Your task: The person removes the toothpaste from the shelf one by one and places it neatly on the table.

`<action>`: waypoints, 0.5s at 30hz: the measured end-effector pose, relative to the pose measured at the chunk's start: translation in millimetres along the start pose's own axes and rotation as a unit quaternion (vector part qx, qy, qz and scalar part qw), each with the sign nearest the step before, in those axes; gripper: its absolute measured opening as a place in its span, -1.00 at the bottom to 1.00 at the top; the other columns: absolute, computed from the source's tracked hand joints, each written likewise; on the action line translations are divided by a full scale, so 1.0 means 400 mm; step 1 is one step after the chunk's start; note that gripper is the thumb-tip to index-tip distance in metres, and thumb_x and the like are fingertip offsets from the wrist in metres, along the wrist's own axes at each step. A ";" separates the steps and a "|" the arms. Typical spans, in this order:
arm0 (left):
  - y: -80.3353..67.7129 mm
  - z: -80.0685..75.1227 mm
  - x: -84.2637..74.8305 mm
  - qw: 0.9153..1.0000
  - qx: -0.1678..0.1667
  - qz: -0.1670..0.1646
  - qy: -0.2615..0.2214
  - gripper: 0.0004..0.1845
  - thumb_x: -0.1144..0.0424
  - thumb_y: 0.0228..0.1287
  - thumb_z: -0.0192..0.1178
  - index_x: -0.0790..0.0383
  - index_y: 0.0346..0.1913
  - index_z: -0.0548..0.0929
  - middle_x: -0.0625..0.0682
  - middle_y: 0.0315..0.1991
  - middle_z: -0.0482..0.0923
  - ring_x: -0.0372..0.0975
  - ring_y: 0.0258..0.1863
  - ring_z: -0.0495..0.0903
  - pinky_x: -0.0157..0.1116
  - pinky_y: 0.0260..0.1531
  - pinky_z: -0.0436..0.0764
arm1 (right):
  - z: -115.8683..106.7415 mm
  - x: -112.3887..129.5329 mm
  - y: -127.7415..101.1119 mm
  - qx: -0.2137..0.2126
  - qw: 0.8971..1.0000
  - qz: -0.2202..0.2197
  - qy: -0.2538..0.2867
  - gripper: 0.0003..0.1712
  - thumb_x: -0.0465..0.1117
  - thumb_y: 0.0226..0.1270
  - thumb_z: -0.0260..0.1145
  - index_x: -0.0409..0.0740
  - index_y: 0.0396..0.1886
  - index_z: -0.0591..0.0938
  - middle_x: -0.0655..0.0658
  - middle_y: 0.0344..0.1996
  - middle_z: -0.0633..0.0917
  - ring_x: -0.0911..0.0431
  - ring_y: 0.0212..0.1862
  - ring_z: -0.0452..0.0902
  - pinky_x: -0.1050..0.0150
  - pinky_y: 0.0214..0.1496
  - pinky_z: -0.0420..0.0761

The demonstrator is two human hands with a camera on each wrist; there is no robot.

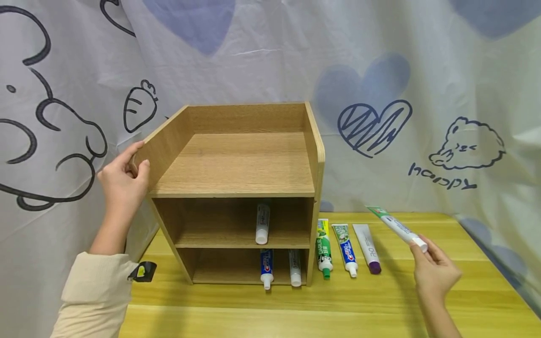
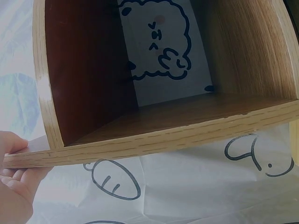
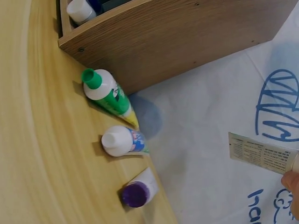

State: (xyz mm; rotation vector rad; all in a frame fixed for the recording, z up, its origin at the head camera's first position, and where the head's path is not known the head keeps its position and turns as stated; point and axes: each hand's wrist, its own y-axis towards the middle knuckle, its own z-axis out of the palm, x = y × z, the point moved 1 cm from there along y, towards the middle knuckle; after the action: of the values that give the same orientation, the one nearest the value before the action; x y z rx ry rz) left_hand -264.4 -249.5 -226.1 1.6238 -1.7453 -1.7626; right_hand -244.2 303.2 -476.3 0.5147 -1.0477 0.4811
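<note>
A wooden shelf unit (image 1: 236, 188) stands on the yellow table (image 1: 321, 305). My left hand (image 1: 122, 180) grips the front edge of its left side panel (image 2: 140, 147), thumb inside and fingers (image 2: 14, 184) outside. My right hand (image 1: 435, 272) pinches a white and green toothpaste tube (image 1: 395, 226) by its cap end and holds it in the air, right of the shelf; its tail (image 3: 259, 153) shows in the right wrist view. One tube (image 1: 262, 222) lies on the middle shelf. On the bottom shelf lie two tubes (image 1: 266, 268) (image 1: 294, 267).
Three tubes lie side by side on the table right of the shelf: green-capped (image 1: 323, 251) (image 3: 106, 92), white-capped (image 1: 346, 249) (image 3: 122, 141), purple-capped (image 1: 367, 248) (image 3: 138, 190). A printed cloth backdrop (image 1: 422, 117) hangs close behind. A small black and yellow object (image 1: 142, 271) lies left of the shelf.
</note>
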 end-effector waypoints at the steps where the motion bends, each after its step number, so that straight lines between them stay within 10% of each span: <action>1: 0.000 -0.001 -0.001 1.000 0.000 0.000 0.000 -0.61 0.52 0.04 0.10 0.26 -0.02 0.66 -0.41 -0.82 0.11 -0.59 -0.83 0.05 -0.54 -0.68 0.08 | 0.021 0.046 -0.034 -0.005 1.000 0.004 -0.004 -0.62 -0.50 -0.13 0.43 -0.23 -0.20 0.70 0.20 -0.49 0.72 0.40 -0.36 0.66 0.55 -0.32 0.55; 3: 0.000 -0.001 -0.001 1.000 0.001 -0.002 0.002 -0.61 0.52 0.05 0.10 0.25 -0.02 0.66 -0.40 -0.82 0.12 -0.58 -0.82 0.06 -0.55 -0.73 0.07 | 0.059 0.131 -0.097 -0.017 1.000 0.016 -0.015 -0.66 -0.53 -0.07 0.36 -0.25 -0.22 0.70 0.29 -0.56 0.67 0.44 -0.43 0.63 0.60 -0.33 0.53; 15: -0.001 -0.002 -0.003 1.000 0.000 -0.004 0.006 -0.60 0.51 0.05 0.11 0.24 -0.01 0.66 -0.41 -0.83 0.11 -0.59 -0.83 0.04 -0.52 -0.71 0.06 | 0.042 0.085 -0.083 -0.023 0.998 0.010 -0.057 -0.64 -0.55 -0.08 0.33 -0.25 -0.20 0.68 0.35 -0.60 0.62 0.51 -0.47 0.58 0.62 -0.37 0.52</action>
State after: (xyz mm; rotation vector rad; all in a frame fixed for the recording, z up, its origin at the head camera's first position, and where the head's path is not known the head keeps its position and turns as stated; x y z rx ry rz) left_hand -263.3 -249.0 -225.6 1.6398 -1.7362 -1.7520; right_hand -221.5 271.3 -444.6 0.4953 -1.1717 0.4473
